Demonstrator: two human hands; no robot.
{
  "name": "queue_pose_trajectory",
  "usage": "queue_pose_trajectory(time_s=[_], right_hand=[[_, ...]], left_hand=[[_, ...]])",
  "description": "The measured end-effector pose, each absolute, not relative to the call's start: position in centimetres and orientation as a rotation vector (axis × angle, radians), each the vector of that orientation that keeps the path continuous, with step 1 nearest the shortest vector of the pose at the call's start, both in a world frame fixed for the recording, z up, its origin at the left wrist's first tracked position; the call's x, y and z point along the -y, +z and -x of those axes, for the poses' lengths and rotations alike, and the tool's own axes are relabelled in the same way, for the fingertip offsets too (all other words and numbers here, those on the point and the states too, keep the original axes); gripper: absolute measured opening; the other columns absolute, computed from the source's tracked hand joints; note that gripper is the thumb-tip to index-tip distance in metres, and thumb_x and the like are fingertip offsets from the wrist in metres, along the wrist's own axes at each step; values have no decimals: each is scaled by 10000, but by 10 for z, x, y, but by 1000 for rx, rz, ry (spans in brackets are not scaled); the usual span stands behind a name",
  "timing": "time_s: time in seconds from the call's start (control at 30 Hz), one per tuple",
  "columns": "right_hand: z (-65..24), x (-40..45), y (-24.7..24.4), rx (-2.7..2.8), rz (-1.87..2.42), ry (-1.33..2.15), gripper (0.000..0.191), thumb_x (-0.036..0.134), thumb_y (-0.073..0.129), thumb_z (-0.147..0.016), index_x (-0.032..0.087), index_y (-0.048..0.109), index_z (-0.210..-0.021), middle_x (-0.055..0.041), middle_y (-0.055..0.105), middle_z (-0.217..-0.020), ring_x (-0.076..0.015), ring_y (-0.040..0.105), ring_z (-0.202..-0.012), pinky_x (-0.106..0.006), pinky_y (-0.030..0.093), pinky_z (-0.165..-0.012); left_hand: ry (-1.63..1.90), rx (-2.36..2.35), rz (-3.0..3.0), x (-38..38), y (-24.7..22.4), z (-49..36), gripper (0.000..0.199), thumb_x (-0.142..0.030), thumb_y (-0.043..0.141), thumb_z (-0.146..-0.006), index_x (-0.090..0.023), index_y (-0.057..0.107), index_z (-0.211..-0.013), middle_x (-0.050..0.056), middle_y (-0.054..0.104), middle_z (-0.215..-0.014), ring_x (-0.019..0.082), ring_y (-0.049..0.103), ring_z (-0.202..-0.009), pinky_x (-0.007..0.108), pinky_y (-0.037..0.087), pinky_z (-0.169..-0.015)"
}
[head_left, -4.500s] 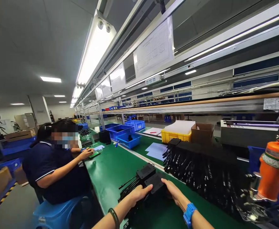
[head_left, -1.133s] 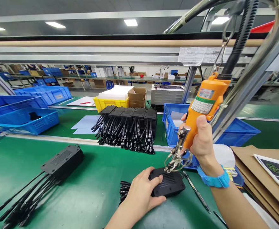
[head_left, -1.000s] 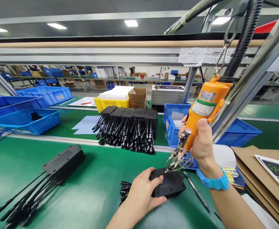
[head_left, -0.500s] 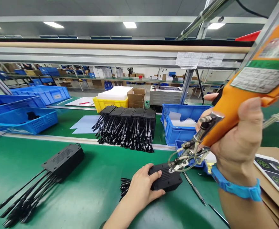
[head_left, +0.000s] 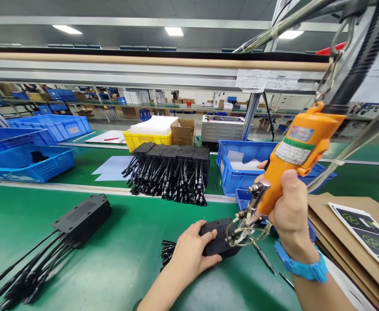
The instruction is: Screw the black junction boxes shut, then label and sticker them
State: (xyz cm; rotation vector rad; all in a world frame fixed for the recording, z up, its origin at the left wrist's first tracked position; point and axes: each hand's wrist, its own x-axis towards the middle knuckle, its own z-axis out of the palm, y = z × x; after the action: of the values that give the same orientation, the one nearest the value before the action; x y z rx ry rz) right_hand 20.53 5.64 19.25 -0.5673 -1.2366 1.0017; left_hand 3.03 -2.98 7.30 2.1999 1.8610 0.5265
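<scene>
My left hand (head_left: 192, 248) grips a black plastic box (head_left: 221, 231) on the green bench, thumb at its near side and fingers over the top. A bundle of black cables (head_left: 167, 252) from it shows left of the hand. My right hand (head_left: 289, 207), with a blue wristband, is wrapped round an orange electric screwdriver (head_left: 283, 160). Its metal tip, with thin tubes (head_left: 246, 229) around it, is down at the right end of the box's top; exact contact is hidden. A second black box with cables (head_left: 83, 216) lies at left.
A row of black cabled boxes (head_left: 173, 151) stands at the back, near a yellow bin (head_left: 147, 139). Blue bins (head_left: 234, 179) stand right and left. Pens or thin tools (head_left: 265, 259) and cardboard sheets (head_left: 325, 229) lie at right. A cable (head_left: 354, 73) runs up from the screwdriver.
My right hand has brought the screwdriver left and tilted it more upright, with its tip still over the box's right end. My left hand keeps hold of the box.
</scene>
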Motion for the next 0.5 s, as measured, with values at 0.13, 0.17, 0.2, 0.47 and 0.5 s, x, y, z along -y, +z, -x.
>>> queue_pose_trajectory(time_s=[0.13,0.17,0.2,0.47,0.5], right_hand=[[-204,-52,189,1217,572,990,383,573,555,-850,205,652,-890,-5,571,-636,-139,492,-406,-238,405,-276],[-204,-50,188,1215,575,1004,397,594,557,-840,211,644,-897,-6,572,-638,-140,485,-402,-235,388,-264],[-204,-47,188,1211,574,1020,414,616,563,-826,218,637,-910,-2,562,-625,-141,476,-399,-233,372,-257],[-211,-35,210,1186,567,935,491,633,574,-783,200,663,-998,3,526,-583,-166,497,-410,-271,381,-290],[-211,-34,219,1182,574,901,511,636,565,-793,195,670,-1028,-1,534,-597,-168,502,-404,-272,367,-271]], left_hand=[[511,-1864,-2189,31,74,-30,596,-407,866,-660,-248,691,-1207,160,573,-1334,332,625,-1128,442,529,-953],[512,-1867,-2190,31,74,-30,599,-407,868,-660,-248,690,-1210,162,572,-1335,330,623,-1133,439,527,-956],[511,-1868,-2191,31,74,-30,603,-406,870,-659,-249,689,-1212,162,572,-1336,328,621,-1137,435,525,-958],[484,-1878,-2189,32,77,-31,609,-414,876,-664,-243,685,-1216,184,557,-1358,338,601,-1173,447,505,-981],[485,-1875,-2191,32,77,-30,618,-433,873,-665,-244,682,-1222,186,552,-1365,344,592,-1186,458,496,-990]])
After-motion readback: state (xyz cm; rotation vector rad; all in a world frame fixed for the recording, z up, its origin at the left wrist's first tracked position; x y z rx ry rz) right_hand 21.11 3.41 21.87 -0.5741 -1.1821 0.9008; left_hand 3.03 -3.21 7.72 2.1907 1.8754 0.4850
